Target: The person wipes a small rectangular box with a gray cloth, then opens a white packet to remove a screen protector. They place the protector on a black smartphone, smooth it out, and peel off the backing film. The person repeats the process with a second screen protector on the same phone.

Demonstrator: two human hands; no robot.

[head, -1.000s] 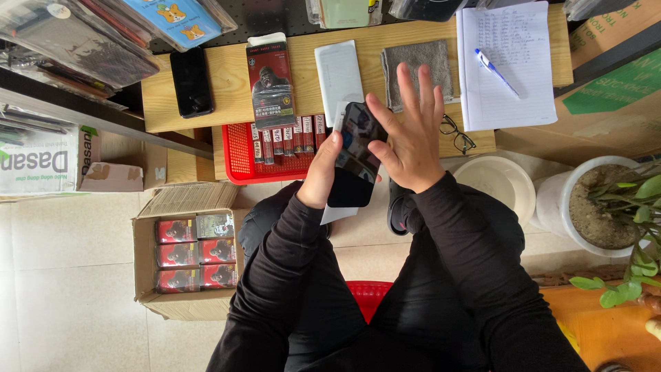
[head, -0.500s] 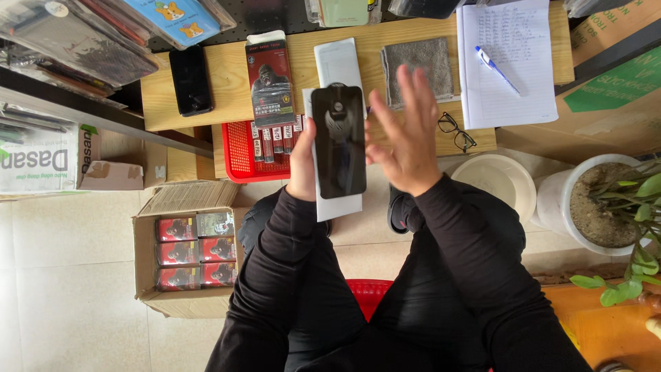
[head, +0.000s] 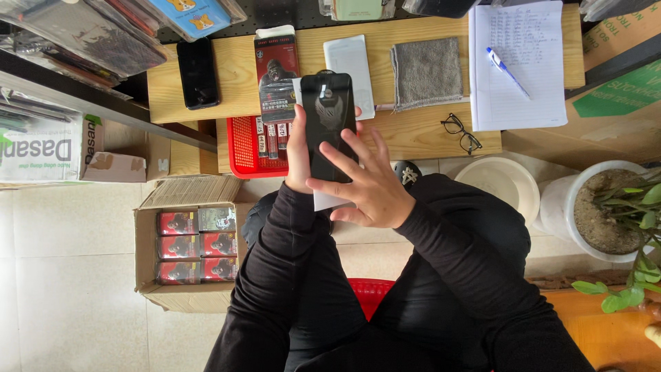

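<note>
Fingers of our right hand (head: 375,184) spread flat over dark glass sheet (head: 329,124), frame centre; left hand (head: 298,155) grips its left edge with white backing (head: 329,200) behind. We'd judge: press evenly, keep edges square. Red tray (head: 242,148) and wooden table (head: 413,131) beyond.

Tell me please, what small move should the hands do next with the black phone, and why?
Probably slide the right hand fingers down the black phone to press its front flat. The left hand grips the phone's edge upright above a white sheet, and the right fingertips already lie spread on its lower half, so a smoothing stroke seems the nearest step.
</note>
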